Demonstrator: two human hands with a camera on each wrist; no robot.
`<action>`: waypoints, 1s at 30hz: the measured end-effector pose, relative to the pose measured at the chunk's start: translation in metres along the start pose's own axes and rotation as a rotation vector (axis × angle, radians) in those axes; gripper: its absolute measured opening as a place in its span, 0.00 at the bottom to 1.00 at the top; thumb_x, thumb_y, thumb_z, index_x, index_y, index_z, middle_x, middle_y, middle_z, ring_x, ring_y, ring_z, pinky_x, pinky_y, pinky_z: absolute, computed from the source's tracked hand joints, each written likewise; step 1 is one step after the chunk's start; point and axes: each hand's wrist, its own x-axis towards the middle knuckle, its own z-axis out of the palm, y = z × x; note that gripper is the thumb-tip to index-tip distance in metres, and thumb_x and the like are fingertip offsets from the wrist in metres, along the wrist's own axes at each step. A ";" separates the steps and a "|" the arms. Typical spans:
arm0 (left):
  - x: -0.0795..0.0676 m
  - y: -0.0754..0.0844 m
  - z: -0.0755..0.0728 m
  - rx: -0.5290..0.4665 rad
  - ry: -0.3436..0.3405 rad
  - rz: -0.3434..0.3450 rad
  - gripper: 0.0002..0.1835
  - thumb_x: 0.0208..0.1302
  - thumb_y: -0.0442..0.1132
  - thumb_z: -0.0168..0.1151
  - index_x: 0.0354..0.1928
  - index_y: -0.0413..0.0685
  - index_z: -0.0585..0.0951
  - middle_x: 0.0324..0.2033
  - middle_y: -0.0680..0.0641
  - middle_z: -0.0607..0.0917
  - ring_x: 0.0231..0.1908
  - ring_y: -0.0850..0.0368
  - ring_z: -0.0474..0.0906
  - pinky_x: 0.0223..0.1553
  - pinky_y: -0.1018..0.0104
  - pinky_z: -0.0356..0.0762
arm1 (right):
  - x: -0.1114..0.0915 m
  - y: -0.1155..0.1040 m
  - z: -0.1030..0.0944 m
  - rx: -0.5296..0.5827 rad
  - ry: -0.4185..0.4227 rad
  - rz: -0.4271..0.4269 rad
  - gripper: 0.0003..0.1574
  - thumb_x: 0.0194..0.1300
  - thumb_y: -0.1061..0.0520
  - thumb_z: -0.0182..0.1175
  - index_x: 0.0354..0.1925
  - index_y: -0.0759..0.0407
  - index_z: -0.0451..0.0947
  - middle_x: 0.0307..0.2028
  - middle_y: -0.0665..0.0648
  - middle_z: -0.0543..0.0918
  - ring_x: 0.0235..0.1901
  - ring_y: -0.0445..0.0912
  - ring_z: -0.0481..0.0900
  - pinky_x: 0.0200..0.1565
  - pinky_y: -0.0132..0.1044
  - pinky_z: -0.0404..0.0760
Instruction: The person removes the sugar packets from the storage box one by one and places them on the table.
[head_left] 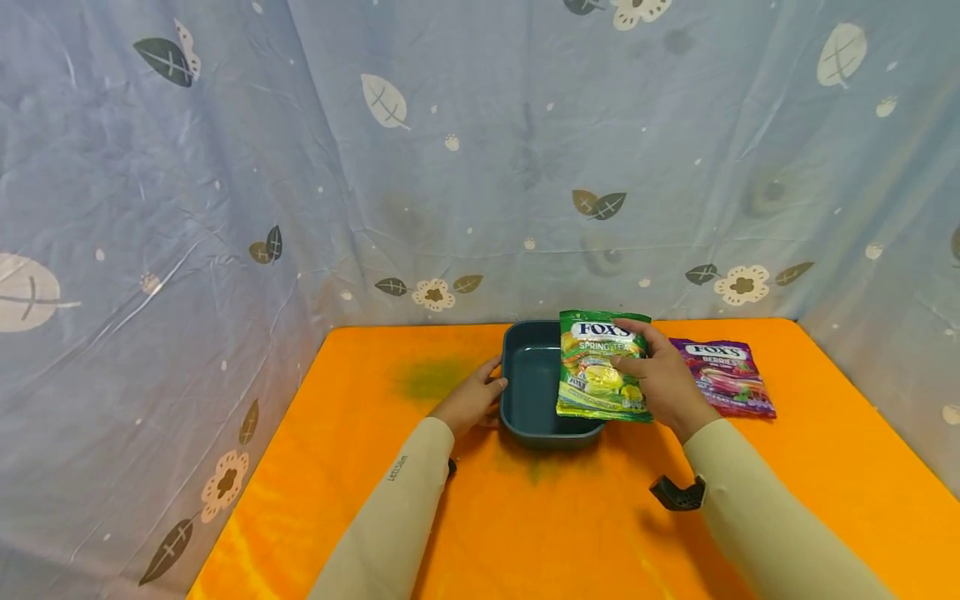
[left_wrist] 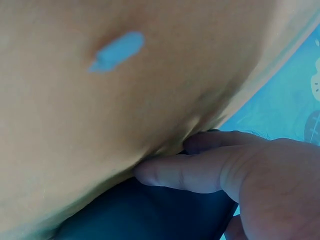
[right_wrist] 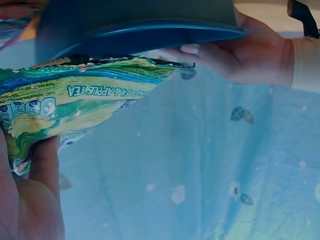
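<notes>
My right hand (head_left: 663,379) pinches a green Fox's Spring Tea candy bag (head_left: 600,375) by its right side, thumb across the front. The bag is held upright over the right part of a dark blue-green rectangular tub (head_left: 528,400), hiding that part of it. In the right wrist view, the bag's edge (right_wrist: 110,90) lies close to the tub's rim (right_wrist: 165,24). My left hand (head_left: 472,400) rests against the tub's left wall with fairly straight fingers. From the left wrist view, its fingers (left_wrist: 185,172) lie alongside the dark tub wall (left_wrist: 145,212).
A purple Fox's Berries candy bag (head_left: 727,383) lies flat on the orange tabletop (head_left: 540,533), right of the tub and partly behind my right hand. Blue-grey leaf-print curtains (head_left: 480,192) stand behind the table and at both sides. Black wrist mounts (head_left: 677,493) stick out from the sleeves.
</notes>
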 end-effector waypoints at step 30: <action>-0.002 0.003 0.004 0.014 0.008 -0.007 0.29 0.75 0.47 0.46 0.75 0.67 0.54 0.65 0.44 0.67 0.57 0.49 0.71 0.38 0.50 0.80 | -0.064 0.036 -0.076 -0.092 0.032 0.113 0.41 0.69 0.54 0.58 0.73 0.38 0.53 0.62 0.63 0.58 0.44 0.56 0.79 0.44 0.48 0.80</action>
